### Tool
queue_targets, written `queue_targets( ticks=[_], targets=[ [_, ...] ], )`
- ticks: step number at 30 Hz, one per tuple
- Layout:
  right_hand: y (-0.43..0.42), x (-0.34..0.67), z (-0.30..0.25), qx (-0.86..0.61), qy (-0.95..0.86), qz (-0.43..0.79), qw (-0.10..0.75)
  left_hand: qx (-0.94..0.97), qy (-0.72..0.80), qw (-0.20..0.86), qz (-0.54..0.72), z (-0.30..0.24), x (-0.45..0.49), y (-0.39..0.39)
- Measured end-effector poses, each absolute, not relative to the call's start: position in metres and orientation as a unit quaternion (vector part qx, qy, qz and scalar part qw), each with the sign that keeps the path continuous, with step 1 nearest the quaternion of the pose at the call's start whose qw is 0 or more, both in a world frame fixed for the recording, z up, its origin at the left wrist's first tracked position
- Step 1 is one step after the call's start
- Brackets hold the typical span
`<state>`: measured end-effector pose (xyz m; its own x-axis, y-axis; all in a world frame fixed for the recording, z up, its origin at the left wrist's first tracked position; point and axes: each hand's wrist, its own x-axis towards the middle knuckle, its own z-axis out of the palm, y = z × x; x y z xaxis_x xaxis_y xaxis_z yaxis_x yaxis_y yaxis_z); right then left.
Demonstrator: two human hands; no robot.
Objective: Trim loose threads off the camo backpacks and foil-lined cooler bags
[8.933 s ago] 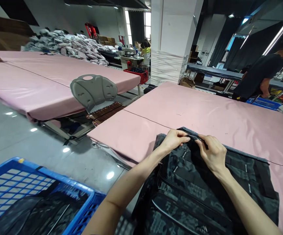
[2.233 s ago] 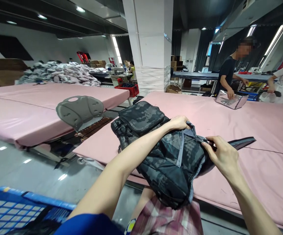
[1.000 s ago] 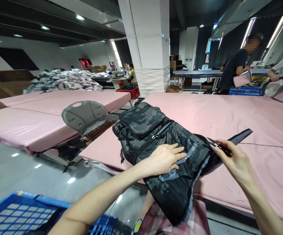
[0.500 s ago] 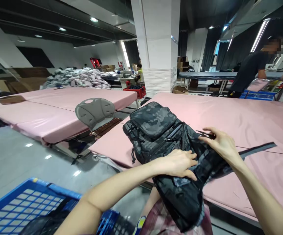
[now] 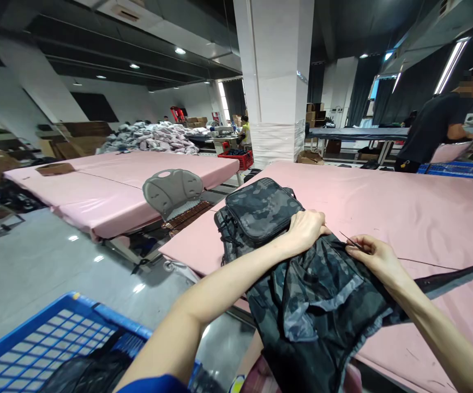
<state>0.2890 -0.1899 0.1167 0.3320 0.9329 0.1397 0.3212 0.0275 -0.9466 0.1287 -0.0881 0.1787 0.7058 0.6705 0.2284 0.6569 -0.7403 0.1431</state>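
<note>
A dark camouflage backpack (image 5: pixel 263 210) lies across the near edge of the pink table, its loose cloth hanging toward my lap. The grey-edged inside of that cloth is turned outward. My left hand (image 5: pixel 306 228) is closed on the fabric just beside the front pocket, fingertips partly hidden by the hand itself. At the bag's right edge, my right hand (image 5: pixel 369 252) is closed around small dark thread snips (image 5: pixel 353 241), their thin blades pointing up and left toward the cloth. A flat dark strap (image 5: pixel 453 279) stretches from the bag to the right over the table.
The pink-covered table (image 5: pixel 436 218) carries the bag. A blue plastic crate (image 5: pixel 35 327) with dark bags stands at lower left. Beyond are a grey chair (image 5: pixel 173 191), another pink table (image 5: pixel 117 185), a white pillar (image 5: pixel 275 82) and a co-worker (image 5: pixel 436 123) at right.
My left hand has moved up from lying spread on the cloth to gripping it near the pocket. The loose cloth is spread wider, with more lining showing. My right hand has shifted slightly down and right.
</note>
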Motion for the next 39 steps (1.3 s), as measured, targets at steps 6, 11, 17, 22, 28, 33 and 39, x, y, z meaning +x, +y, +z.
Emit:
queue_targets(
  ticks=[6, 11, 17, 22, 28, 33, 39],
  targets=[
    [-0.19, 0.298, 0.12, -0.647, -0.57, 0.226, 0.454, 0.931, 0.323, 0.033, 0.167, 0.167, 0.107, -0.11],
    [-0.19, 0.306, 0.124, -0.704, -0.609, 0.108, 0.348, 0.921, 0.346, 0.052, 0.172, 0.164, 0.102, -0.116],
    [-0.198, 0.304, 0.128, -0.702, -0.62, 0.079, 0.342, 0.92, 0.358, 0.052, 0.15, 0.165, 0.107, -0.116],
    [-0.2, 0.305, 0.126, -0.697, -0.616, 0.065, 0.36, 0.91, 0.37, 0.067, 0.171, 0.172, 0.099, -0.122],
    [-0.203, 0.301, 0.126, -0.692, -0.619, 0.078, 0.363, 0.926, 0.343, 0.071, 0.143, 0.174, 0.095, -0.122],
    [-0.202, 0.297, 0.128, -0.694, -0.613, 0.087, 0.367, 0.93, 0.338, 0.029, 0.142, 0.164, 0.098, -0.126],
    [-0.2, 0.295, 0.128, -0.687, -0.603, 0.099, 0.394, 0.948, 0.287, -0.015, 0.138, 0.158, 0.101, -0.118]
  ],
)
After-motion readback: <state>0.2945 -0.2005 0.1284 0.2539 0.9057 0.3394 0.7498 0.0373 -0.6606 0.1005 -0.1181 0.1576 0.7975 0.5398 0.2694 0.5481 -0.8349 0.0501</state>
